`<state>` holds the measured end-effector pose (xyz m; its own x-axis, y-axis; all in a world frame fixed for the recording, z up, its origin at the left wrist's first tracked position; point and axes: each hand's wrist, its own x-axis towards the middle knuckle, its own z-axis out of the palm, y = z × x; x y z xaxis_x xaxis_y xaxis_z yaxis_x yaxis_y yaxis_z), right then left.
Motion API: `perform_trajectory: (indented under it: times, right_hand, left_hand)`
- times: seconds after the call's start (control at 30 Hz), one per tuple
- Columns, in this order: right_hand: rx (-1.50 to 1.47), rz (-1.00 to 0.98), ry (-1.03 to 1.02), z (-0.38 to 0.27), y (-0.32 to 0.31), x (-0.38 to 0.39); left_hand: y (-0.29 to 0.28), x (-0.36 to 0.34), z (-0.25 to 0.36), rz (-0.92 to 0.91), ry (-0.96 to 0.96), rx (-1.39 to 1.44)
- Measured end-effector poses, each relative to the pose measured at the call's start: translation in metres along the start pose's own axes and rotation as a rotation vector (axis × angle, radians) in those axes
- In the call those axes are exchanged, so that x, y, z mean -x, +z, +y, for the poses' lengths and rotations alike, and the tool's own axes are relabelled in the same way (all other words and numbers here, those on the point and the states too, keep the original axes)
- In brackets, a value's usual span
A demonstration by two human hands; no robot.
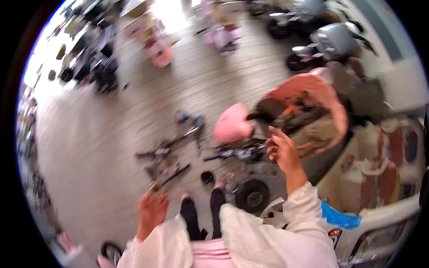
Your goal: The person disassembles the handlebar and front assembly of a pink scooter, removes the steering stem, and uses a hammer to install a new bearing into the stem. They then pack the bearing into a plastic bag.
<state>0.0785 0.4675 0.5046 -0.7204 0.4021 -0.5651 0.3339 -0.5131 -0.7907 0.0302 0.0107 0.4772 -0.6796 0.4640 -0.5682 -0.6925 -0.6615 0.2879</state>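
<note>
My left hand (pixel 153 207) is closed on a small brass-coloured metal object (pixel 157 190), blurred by motion. My right hand (pixel 281 149) is raised with its index finger stretched out and the others loosely bent, apart, with nothing visible in them. It is just left of a pink scooter body shell (pixel 337 114) with a dark, dirty inside and orange bits. A smaller pink panel (pixel 230 125) lies to its left. Dark metal scooter parts (pixel 241 152) lie below that, beside a loose wheel (pixel 251 195) and a round black part (pixel 207 177) near my feet.
A dark metal assembly (pixel 167 147) lies on the grey floor (pixel 89 143) ahead of me. Rows of parked scooters (pixel 333 38) and pink vehicles (pixel 158 49) stand farther back. Pale panels and a blue strip (pixel 339 216) are at my right; clutter lines the left edge.
</note>
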Motion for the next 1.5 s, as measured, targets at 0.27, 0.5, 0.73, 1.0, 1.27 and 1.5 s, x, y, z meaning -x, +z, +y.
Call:
perform_trajectory:
  times: [0.27,0.5,0.73,1.0,1.27,1.5]
  right_hand:
    - [0.544,-0.505,-0.168,0.116,0.194,0.084]
    - [0.628,-0.460,0.033,0.211,0.215,0.092]
    - [0.798,-0.490,0.302,0.307,0.209,0.068]
    - [0.330,-0.171,0.696,0.464,0.114,-0.001]
    - [0.281,-0.014,0.727,0.574,0.025,-0.038]
    - [0.210,0.093,0.776,0.624,-0.014,-0.055]
  left_hand:
    - [0.011,-0.010,0.002,-0.029,-0.139,-0.448]
    - [-0.052,-0.004,0.010,-0.262,0.311,-1.529]
    - [-0.149,-0.022,-0.011,-0.350,0.157,-1.668]
    - [-0.438,-0.120,-0.089,0.539,-0.231,-1.278]
    - [-0.767,-0.215,-0.062,1.224,-0.086,-1.240]
    - [-0.842,-0.247,-0.066,1.060,0.028,-0.703]
